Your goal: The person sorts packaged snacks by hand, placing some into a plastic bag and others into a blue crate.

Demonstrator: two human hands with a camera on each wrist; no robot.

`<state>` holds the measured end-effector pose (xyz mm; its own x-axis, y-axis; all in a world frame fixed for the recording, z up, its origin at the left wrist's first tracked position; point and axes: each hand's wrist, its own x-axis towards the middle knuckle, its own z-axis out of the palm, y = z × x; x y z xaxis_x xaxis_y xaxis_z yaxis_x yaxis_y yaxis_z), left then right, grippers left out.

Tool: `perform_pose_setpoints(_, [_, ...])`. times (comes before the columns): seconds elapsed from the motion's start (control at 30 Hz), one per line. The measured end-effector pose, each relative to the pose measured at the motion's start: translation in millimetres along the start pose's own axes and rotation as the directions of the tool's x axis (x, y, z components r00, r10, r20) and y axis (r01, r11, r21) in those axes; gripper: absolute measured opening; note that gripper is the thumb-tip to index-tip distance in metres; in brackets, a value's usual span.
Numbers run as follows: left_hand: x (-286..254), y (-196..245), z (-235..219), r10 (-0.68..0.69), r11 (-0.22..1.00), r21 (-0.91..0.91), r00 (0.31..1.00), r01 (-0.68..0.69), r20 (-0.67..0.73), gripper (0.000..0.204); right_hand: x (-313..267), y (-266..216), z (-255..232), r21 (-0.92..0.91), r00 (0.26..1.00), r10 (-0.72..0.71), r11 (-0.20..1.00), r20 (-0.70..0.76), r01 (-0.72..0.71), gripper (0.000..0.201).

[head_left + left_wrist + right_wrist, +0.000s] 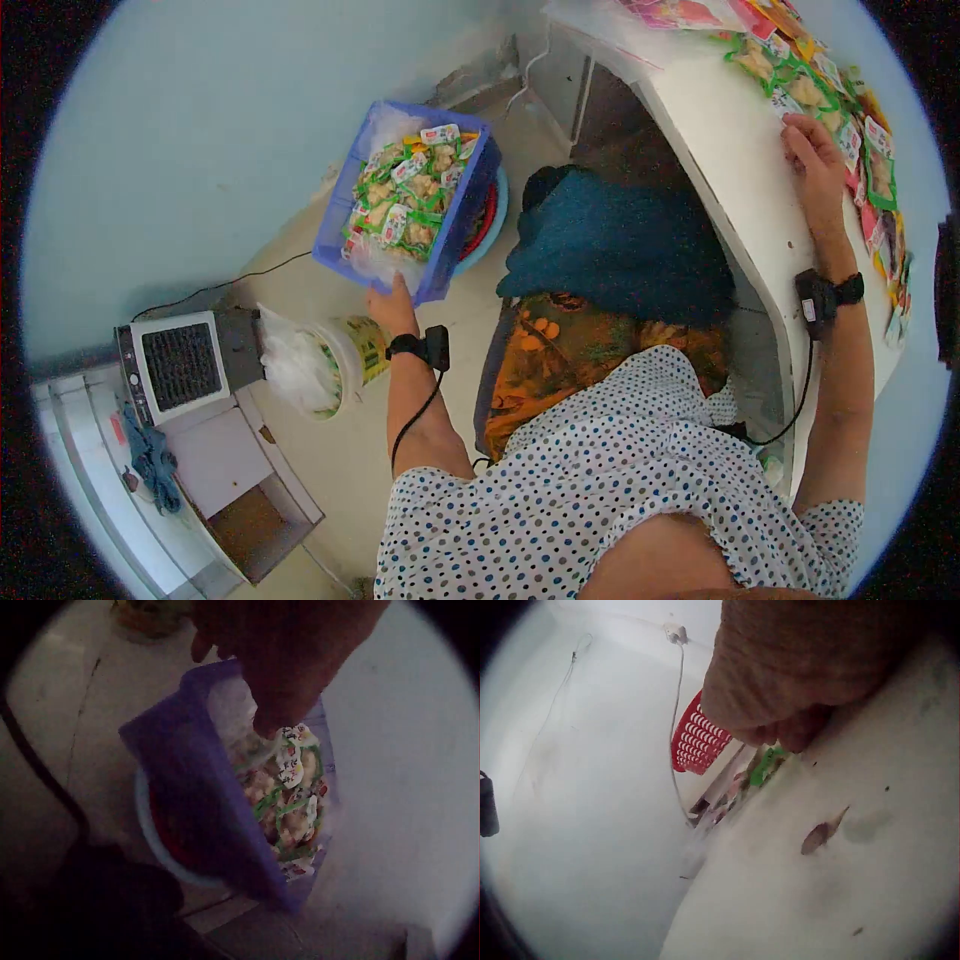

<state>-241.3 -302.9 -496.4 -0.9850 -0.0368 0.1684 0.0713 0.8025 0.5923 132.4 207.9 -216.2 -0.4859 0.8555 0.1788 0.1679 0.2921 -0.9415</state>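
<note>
My left hand (397, 305) grips the near end of a blue-purple plastic crate (335, 215), thumb over the rim and fingers outside. In the crate lie many small clear packets (425, 187) of pale food with green edges and white labels, over a clear plastic liner (385, 265). In the left wrist view the same hand (289, 660) covers one end of the crate (210, 787). My right hand (818, 160) rests on the white tabletop (720, 130), fingers loosely curled, beside a row of similar packets (805, 90). No held item shows in it.
Beneath the crate stands a light-blue basin (497, 220) with something red inside. A bucket (345, 365) with a white plastic bag and a boxy heater-like appliance (180, 365) stand at the left. A red basket (697, 742) shows behind the right hand.
</note>
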Motion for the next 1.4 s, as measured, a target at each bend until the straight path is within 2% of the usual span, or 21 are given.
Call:
perform_pose_setpoints(0.07, [-6, 25, -14, 0.095, 0.98, 0.17, 0.993, -0.106, 0.069, 0.06, 1, -1, -6, -0.046, 1.0, 0.005, 0.999, -0.027, -0.006, 0.021])
perform_pose_setpoints(0.17, [5, -1, 6, -0.022, 0.968, 0.246, 0.971, -0.039, 0.239, 0.071, 1, 1, -10, -0.056, 1.0, 0.022, 0.998, -0.017, -0.023, 0.021])
perform_pose_setpoints(0.23, [12, -31, 27, 0.045, 0.944, 0.306, 0.967, -0.123, 0.252, 0.075, 2, -3, -5, -0.061, 0.999, 0.024, 0.998, -0.028, -0.026, 0.022])
perform_pose_setpoints(0.33, [8, -45, 40, 0.163, 0.897, 0.385, 0.973, -0.215, 0.164, 0.078, 4, -2, -13, -0.094, 0.999, 0.044, 0.995, -0.017, -0.046, 0.022])
perform_pose_setpoints(0.4, [7, -42, 40, 0.109, 0.907, 0.391, 0.983, -0.159, 0.146, 0.075, 8, 5, -19, -0.119, 0.997, 0.081, 0.99, -0.003, -0.081, 0.023])
perform_pose_setpoints(0.47, [1, 10, 9, -0.085, 0.935, 0.354, 0.976, 0.009, 0.2, 0.069, 8, 6, -19, -0.11, 0.998, 0.063, 0.992, 0.001, -0.063, 0.023])
perform_pose_setpoints(0.53, [15, -57, 42, 0.187, 0.853, 0.445, 0.957, -0.271, 0.223, 0.055, 8, 6, -21, -0.1, 0.999, 0.045, 0.994, -0.013, -0.046, 0.023])
perform_pose_setpoints(0.6, [30, -81, 50, 0.273, 0.774, 0.488, 0.909, -0.402, 0.315, 0.041, 7, 5, -18, -0.093, 0.998, 0.032, 0.995, -0.046, -0.037, 0.023])
perform_pose_setpoints(0.67, [34, -73, 43, 0.179, 0.766, 0.494, 0.875, -0.411, 0.45, 0.026, 8, 7, -23, -0.136, 0.998, 0.055, 0.989, -0.031, -0.059, 0.023])
perform_pose_setpoints(0.77, [28, -57, 34, 0.206, 0.727, 0.51, 0.855, -0.459, 0.477, 0.017, 8, 6, -26, -0.146, 0.998, 0.06, 0.987, -0.027, -0.063, 0.024])
perform_pose_setpoints(0.83, [34, -94, 49, 0.495, 0.701, 0.469, 0.84, -0.537, 0.222, 0.015, 7, 4, -24, -0.15, 0.999, 0.046, 0.987, -0.029, -0.05, 0.024])
perform_pose_setpoints(0.9, [34, -92, 42, 0.569, 0.712, 0.439, 0.816, -0.548, 0.096, 0.015, 5, 0, -22, -0.178, 0.999, 0.036, 0.983, -0.029, -0.04, 0.024])
perform_pose_setpoints(0.97, [22, -40, 5, 0.475, 0.778, 0.401, 0.87, -0.484, 0.129, 0.019, 3, -4, -20, -0.176, 0.998, 0.057, 0.982, -0.036, -0.062, 0.024])
perform_pose_setpoints(1.03, [40, -79, 21, 0.536, 0.696, 0.506, 0.838, -0.509, 0.106, 0.021, 2, -6, -24, -0.161, 0.998, 0.064, 0.985, -0.028, -0.068, 0.025])
perform_pose_setpoints(1.07, [44, -79, 18, 0.565, 0.651, 0.557, 0.819, -0.516, 0.098, 0.023, 3, -5, -24, -0.147, 0.998, 0.06, 0.987, -0.016, -0.061, 0.026])
perform_pose_setpoints(1.1, [44, -79, 17, 0.424, 0.799, 0.46, 0.905, -0.387, 0.026, 0.023, 4, -3, -24, -0.131, 0.999, 0.053, 0.99, -0.005, -0.054, 0.026])
perform_pose_setpoints(1.13, [39, -50, 4, 0.262, 0.909, 0.343, 0.965, -0.238, -0.026, 0.023, 5, -2, -25, -0.127, 0.998, 0.063, 0.99, 0.002, -0.063, 0.026])
perform_pose_setpoints(1.17, [37, -32, -5, 0.087, 0.974, 0.213, 0.995, -0.074, -0.056, 0.023, 7, -1, -27, -0.122, 0.997, 0.073, 0.99, 0.009, -0.071, 0.026])
perform_pose_setpoints(1.3, [47, -60, 0, 0.003, 0.999, -0.048, 1.0, -0.004, -0.021, 0.023, 2, -8, -17, -0.084, 0.996, 0.078, 0.993, -0.045, -0.082, 0.026])
perform_pose_setpoints(1.37, [51, -55, -4, -0.031, 0.979, -0.201, 0.999, 0.023, -0.035, 0.023, 4, -3, -20, -0.066, 0.998, 0.054, 0.996, 0.008, -0.054, 0.027])
perform_pose_setpoints(1.4, [53, -54, -7, -0.067, 0.977, -0.2, 0.998, 0.066, -0.001, 0.023, 5, 0, -23, -0.058, 0.999, 0.042, 0.998, 0.034, -0.04, 0.027])
